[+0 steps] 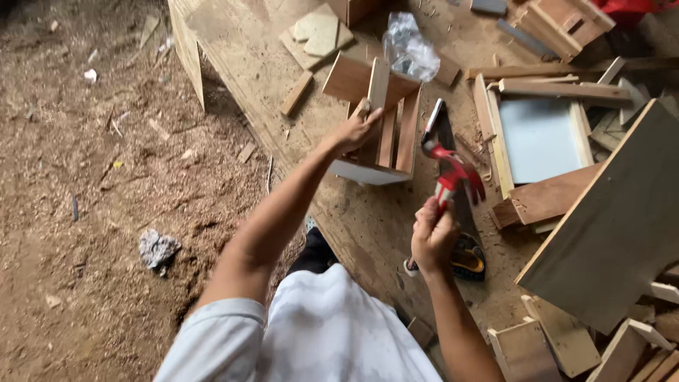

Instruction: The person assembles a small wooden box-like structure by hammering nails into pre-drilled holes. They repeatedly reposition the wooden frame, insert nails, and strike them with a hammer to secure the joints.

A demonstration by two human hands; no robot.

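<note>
My left hand (353, 129) grips the near edge of a small wooden box frame (382, 120) standing on a dusty wooden board (233, 42). The frame has upright slats and a pale bottom panel. My right hand (433, 237) is closed around the handle of a red claw hammer (453, 173), its head raised just right of the frame. Beneath the hammer lies a hand saw (463, 240) with a black and yellow handle.
A clear plastic bag (410, 46) lies behind the frame. To the right are a shallow wooden tray with a pale blue panel (541, 138), a large dark board (615, 226) and several wood offcuts (559, 343). Sawdust-covered ground (92, 184) with a grey stone (157, 249) lies left.
</note>
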